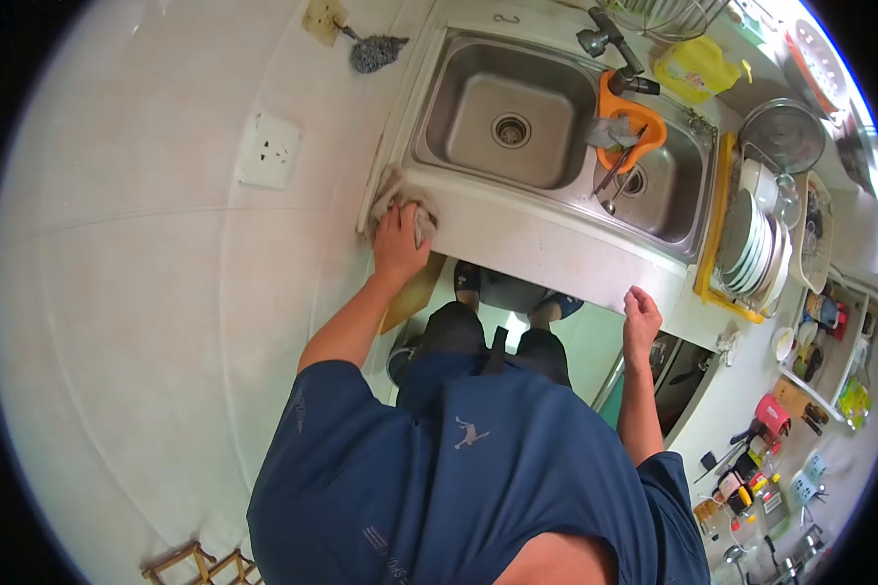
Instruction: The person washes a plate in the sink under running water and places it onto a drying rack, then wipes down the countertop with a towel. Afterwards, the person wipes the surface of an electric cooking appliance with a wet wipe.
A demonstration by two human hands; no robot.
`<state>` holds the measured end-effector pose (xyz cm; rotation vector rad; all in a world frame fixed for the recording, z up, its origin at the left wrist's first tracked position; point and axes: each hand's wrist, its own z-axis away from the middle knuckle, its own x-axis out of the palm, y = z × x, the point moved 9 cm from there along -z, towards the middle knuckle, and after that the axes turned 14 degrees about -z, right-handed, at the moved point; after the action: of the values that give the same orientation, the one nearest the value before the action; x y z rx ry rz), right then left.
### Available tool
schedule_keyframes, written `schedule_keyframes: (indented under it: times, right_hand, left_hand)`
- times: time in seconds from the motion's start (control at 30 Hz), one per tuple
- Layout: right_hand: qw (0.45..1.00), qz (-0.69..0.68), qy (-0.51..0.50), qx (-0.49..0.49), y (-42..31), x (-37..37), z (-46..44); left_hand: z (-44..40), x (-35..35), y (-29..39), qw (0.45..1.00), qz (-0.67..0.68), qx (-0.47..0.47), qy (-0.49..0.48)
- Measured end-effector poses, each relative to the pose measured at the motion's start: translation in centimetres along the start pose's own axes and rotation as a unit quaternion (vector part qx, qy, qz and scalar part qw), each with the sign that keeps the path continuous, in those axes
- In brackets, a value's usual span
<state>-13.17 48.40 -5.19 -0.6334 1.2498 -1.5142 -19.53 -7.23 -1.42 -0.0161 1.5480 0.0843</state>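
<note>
My left hand (400, 249) presses a beige cloth (423, 222) onto the counter's left front corner, beside the wall. Its fingers are bent over the cloth and partly cover it. My right hand (642, 320) hangs by the counter's front edge (595, 263), loosely curled, with nothing visible in it. Ahead lies a steel double sink, with a larger left basin (468, 117) and a smaller right basin (678, 195). An orange strainer basket (644, 146) hangs over the divider, holding a grey cloth (610, 131) and some utensils.
A dark faucet (615, 49) and a yellow jug (698, 70) stand behind the sink. On the right, a dish rack (727, 263) holds plates (741, 239); bottles and shelves line that side. A scrubber (376, 54) hangs on the left wall above a socket (270, 151).
</note>
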Motion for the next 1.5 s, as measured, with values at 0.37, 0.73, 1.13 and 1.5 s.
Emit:
schedule_keyframes:
  times: [0.37, 0.73, 1.13, 1.5]
  right_hand:
    - [0.994, -0.068, 0.039, 0.082, 0.4, 3.4, 4.7]
    - [0.992, -0.033, -0.101, 0.065, -3.8, 12.2, 3.1]
    - [0.966, -0.061, -0.221, 0.118, -2.2, 17.6, 4.8]
    - [0.898, 0.168, -0.351, -0.207, -11.4, 40.6, 8.8]
  left_hand:
    - [-6.3, -2.8, -1.9, 0.979, 0.150, -0.020, 0.135]
    - [-0.8, -0.3, -2.3, 1.000, 0.022, -0.001, 0.007]
    - [1.7, -1.1, -4.9, 0.936, 0.252, -0.243, -0.031]
    - [8.2, 1.4, -3.2, 0.717, 0.612, -0.324, -0.078]
